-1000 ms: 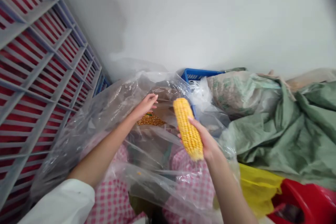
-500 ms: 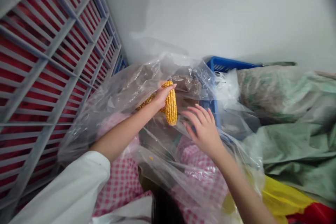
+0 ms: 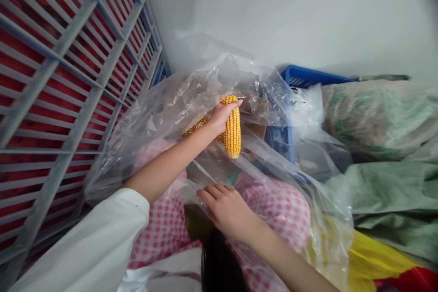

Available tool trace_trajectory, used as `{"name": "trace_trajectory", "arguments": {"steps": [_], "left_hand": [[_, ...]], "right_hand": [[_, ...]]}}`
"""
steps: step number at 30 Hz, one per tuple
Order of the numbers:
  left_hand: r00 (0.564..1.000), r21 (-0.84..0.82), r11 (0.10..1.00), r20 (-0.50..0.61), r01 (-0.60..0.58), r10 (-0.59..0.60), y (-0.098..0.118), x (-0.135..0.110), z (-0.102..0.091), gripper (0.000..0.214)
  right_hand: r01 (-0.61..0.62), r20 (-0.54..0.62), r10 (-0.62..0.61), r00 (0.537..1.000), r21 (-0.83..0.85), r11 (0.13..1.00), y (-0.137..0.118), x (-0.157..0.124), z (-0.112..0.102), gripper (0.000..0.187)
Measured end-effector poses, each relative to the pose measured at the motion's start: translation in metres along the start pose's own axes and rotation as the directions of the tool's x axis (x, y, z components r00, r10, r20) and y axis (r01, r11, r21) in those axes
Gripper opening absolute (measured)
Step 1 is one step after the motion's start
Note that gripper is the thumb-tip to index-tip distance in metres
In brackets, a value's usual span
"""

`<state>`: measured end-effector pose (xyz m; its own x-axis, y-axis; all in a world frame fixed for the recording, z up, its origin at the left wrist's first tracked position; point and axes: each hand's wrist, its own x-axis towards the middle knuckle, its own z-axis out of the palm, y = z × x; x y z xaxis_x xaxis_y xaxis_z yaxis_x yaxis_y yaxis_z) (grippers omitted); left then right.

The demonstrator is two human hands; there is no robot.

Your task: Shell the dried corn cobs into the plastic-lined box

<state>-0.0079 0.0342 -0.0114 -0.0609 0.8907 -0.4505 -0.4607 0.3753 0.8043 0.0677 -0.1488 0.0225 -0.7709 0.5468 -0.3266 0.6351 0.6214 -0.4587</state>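
Observation:
Upright in my left hand [image 3: 223, 116] is a yellow corn cob [image 3: 233, 132], its kernels still on, gripped near the top with the lower end free. Around and under it spreads a large clear plastic bag [image 3: 157, 118], its mouth gathered toward my lap. Loose corn kernels [image 3: 196, 127] lie inside the bag, partly behind my left forearm. My right hand [image 3: 227, 210] is lower, over the near edge of the bag between my knees, palm down with the fingers curled in. What those fingertips hold, if anything, is hidden.
A grey slatted crate [image 3: 65, 68] with red behind its slats rises on the left. To the right stand a blue basket [image 3: 290, 73], a pale woven sack [image 3: 369, 114] and green cloth [image 3: 390, 187]. A yellow bag [image 3: 379, 251] lies lower right. Pink checked trousers [image 3: 160, 232] cover my legs.
My right hand has moved from beside the cob down and left to the bag's near edge, its spread fingers now curled. A loose kernel there no longer shows. My left hand still holds the cob.

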Motion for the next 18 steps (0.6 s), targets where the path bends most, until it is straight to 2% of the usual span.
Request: {"name": "trace_trajectory", "arguments": {"steps": [4, 12, 18], "left_hand": [[1.000, 0.020, 1.000, -0.031, 0.005, -0.004, 0.003, 0.000, 0.001, 0.039], [1.000, 0.024, 1.000, 0.010, -0.014, 0.014, 0.002, -0.001, 0.001, 0.040], [0.999, 0.028, 0.999, 0.025, -0.024, 0.024, 0.000, 0.000, 0.000, 0.043]], "right_hand": [[-0.023, 0.019, 0.022, 1.000, 0.036, 0.999, 0.003, 0.000, -0.002, 0.030], [0.076, 0.008, -0.076, 0.997, -0.112, 0.991, 0.007, 0.006, 0.005, 0.017], [0.090, 0.060, -0.081, 0.995, -0.160, 0.983, 0.002, 0.014, 0.007, 0.008]]}}
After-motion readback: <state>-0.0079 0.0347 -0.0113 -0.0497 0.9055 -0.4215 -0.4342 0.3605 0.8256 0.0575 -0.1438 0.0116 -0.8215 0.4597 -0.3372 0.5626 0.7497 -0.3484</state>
